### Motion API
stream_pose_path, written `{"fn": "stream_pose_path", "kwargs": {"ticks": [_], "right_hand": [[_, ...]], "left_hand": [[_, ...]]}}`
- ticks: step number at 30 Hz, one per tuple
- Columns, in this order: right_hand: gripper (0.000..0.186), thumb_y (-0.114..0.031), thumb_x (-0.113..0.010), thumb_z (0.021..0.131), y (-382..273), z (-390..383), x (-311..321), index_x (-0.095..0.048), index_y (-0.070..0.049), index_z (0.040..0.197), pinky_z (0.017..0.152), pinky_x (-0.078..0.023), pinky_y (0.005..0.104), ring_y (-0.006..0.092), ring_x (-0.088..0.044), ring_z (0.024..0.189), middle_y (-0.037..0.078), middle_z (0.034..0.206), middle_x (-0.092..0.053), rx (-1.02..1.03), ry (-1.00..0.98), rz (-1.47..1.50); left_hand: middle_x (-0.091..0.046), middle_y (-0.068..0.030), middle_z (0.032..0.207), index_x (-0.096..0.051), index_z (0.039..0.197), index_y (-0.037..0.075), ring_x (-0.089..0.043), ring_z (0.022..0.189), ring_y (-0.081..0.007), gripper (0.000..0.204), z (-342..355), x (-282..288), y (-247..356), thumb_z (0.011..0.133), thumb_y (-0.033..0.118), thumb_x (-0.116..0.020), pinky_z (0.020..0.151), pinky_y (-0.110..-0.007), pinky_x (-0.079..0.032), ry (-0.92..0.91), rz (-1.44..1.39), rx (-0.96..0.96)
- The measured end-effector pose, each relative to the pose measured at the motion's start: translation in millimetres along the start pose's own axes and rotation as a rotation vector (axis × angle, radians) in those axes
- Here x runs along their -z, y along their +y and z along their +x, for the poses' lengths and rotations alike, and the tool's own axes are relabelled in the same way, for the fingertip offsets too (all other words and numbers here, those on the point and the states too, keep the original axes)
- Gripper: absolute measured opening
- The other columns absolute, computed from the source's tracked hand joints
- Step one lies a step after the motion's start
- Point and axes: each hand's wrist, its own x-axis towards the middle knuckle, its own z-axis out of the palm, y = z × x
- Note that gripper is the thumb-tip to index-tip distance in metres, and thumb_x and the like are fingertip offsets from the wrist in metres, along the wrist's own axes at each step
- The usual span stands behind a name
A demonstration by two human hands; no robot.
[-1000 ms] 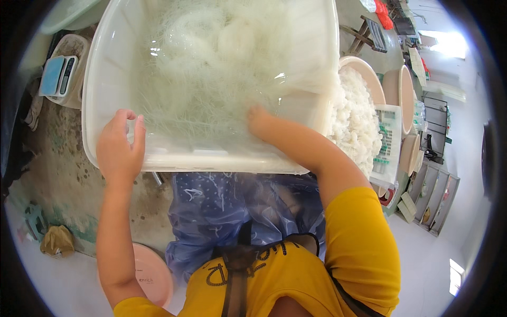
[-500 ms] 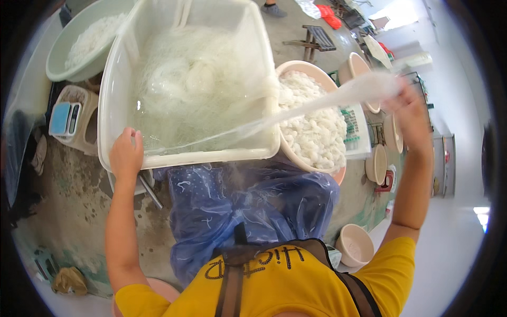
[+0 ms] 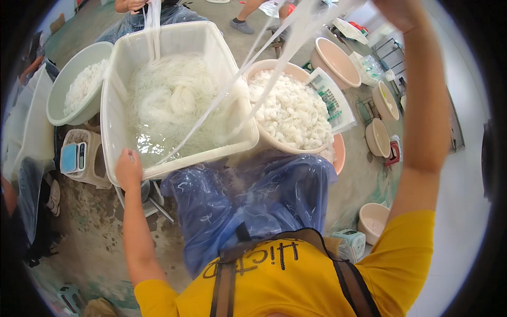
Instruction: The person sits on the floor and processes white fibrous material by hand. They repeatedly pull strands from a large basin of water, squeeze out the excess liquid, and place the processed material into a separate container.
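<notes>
A large white tub (image 3: 240,141) stands before me, holding water and a tangle of fine, translucent whitish strands (image 3: 179,98). My left hand (image 3: 128,170) is closed on the tub's near left corner, thumb over the rim. High at the upper right, my right hand (image 3: 402,15) is partly cut off by the picture's edge. Long pale strands (image 3: 288,50) stretch from the tub up toward it, spread into several taut bands. Right of the tub, a pinkish basin is heaped with small white bundles (image 3: 290,113).
Across the tub, another person's hand (image 3: 129,5) holds up strands. A green basin (image 3: 53,108) of white bundles stands at the left, above a small blue-topped scale (image 3: 73,157). A printed white sheet (image 3: 334,100) leans by the pinkish basin. Several basins, one a beige basin (image 3: 378,137), line the right side.
My right hand has risen and drawn the strands higher, out of the tub. My view has shifted, bringing the person across the tub into sight. My left hand stays on the tub's corner.
</notes>
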Motion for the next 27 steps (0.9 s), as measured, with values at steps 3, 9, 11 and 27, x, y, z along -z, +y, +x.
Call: {"fn": "stream_pose_path", "kwargs": {"ticks": [3, 9, 11, 27], "right_hand": [[0.033, -0.037, -0.058, 0.077, 20, -18, -133, -0.066, -0.009, 0.093, 0.07, -0.045, 0.0276, 0.0139, -0.056, 0.078, 0.005, 0.084, -0.063, 0.042, -0.262, 0.063], [0.034, -0.037, -0.057, 0.074, 36, -128, -343, -0.063, -0.011, 0.095, 0.074, -0.048, 0.0408, 0.0289, -0.059, 0.091, 0.012, 0.096, -0.062, -0.096, -0.621, -0.028], [0.04, -0.036, -0.061, 0.074, 29, -174, -366, -0.057, -0.009, 0.103, 0.073, -0.046, 0.0424, 0.0286, -0.061, 0.082, 0.012, 0.085, -0.063, -0.153, -0.648, -0.026], [0.019, -0.024, -0.055, 0.083, 64, -236, -385, -0.059, -0.005, 0.082, 0.075, -0.043, 0.0398, 0.0313, -0.055, 0.092, 0.017, 0.098, -0.058, -0.231, 0.133, 0.63]], "left_hand": [[-0.061, -0.0141, 0.083, -0.054, 0.086, 0.006, -0.057, 0.078, -0.034, 0.02, -3, 5, 2, 0.083, 0.024, -0.05, 0.067, -0.043, -0.043, 0.014, -0.01, 0.039], [-0.06, -0.0158, 0.084, -0.054, 0.087, 0.006, -0.056, 0.079, -0.0358, 0.021, -1, -1, 14, 0.083, 0.025, -0.048, 0.066, -0.044, -0.043, 0.002, -0.01, 0.023], [-0.06, -0.016, 0.085, -0.054, 0.087, 0.006, -0.056, 0.079, -0.0362, 0.021, -2, -1, 14, 0.083, 0.025, -0.047, 0.066, -0.044, -0.043, 0.015, -0.012, 0.006], [-0.039, 0.0023, 0.07, -0.044, 0.114, 0.006, -0.041, 0.064, -0.0117, 0.032, -28, 11, 96, 0.085, 0.017, -0.047, 0.064, -0.029, -0.04, -0.224, -1.113, 0.353]]}}
